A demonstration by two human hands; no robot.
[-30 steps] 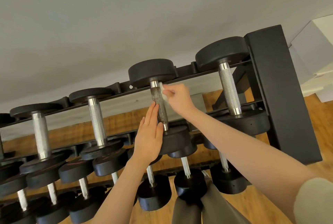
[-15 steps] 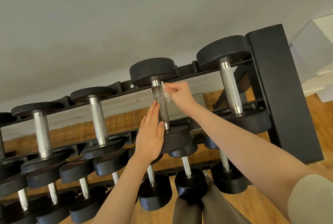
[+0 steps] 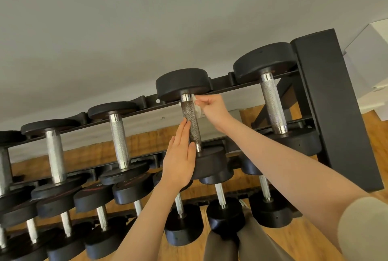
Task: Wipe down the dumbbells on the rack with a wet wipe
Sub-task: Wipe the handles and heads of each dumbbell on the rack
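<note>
Two hands are working on one dumbbell [image 3: 190, 122] on the top rail of the rack [image 3: 333, 114], second from the right end. The right hand [image 3: 212, 106] is pinching the wipe [image 3: 197, 109] against the far end of the handle, just under the upper head; its fingers are curled onto the wipe, though how far the wipe is wrapping round the bar is hard to tell, since the bar is hiding most of it. The left hand [image 3: 179, 156] is lying flat along the near side of the handle, fingers straight and together, steadying rather than gripping.

The main risk is coming from that flat hand: it is only pressing sideways, so if the right hand is dragging the wipe hard down the knurling, the dumbbell may be rolling or sliding in its cradle with nothing clamped on it. A shift toward the person could tip the lower head off the front rail onto the dumbbells below [image 3: 130, 189], or onto the legs [image 3: 245, 246] showing under the rack. The rough knurling may also be snagging and tearing the thin wipe, leaving shreds on the bar. The handle is looking darker than its neighbour [image 3: 273, 103], probably wet, so fingers could be slipping there.
</note>
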